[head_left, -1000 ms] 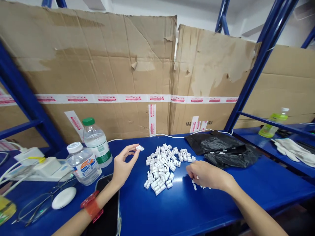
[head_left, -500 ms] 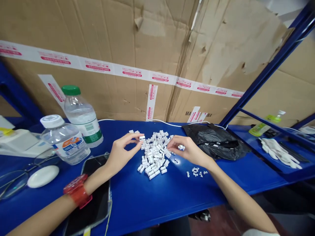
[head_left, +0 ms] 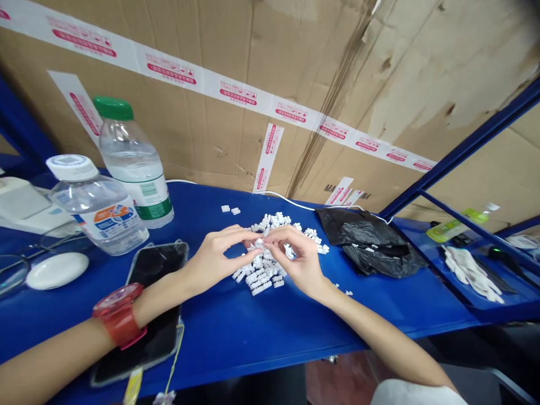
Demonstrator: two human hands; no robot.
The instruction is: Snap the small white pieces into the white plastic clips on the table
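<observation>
My left hand (head_left: 221, 256), with a red watch (head_left: 120, 315) on its wrist, pinches a small white plastic piece (head_left: 259, 243) between thumb and fingers. Meeting it from the other side, my right hand (head_left: 299, 261) has thumb and fingertips closed at the same piece. Whether the right fingers hold a separate small part is hidden. Both hands are above a heap of small white plastic pieces (head_left: 260, 278) on the blue table (head_left: 236, 337). Two similar white pieces (head_left: 230, 210) lie apart, behind the left hand.
Left stand two water bottles (head_left: 145, 191) (head_left: 105, 216), a white oval object (head_left: 58, 270), glasses (head_left: 17, 270) and a phone (head_left: 158, 264). A black plastic bag (head_left: 371, 247) lies right of the heap, with white gloves (head_left: 470, 273) beyond a blue frame. Cardboard (head_left: 202, 140) stands behind.
My right hand has moved left from the heap's right side to meet the left hand at the white piece. The view has shifted, with the bottles now higher in it.
</observation>
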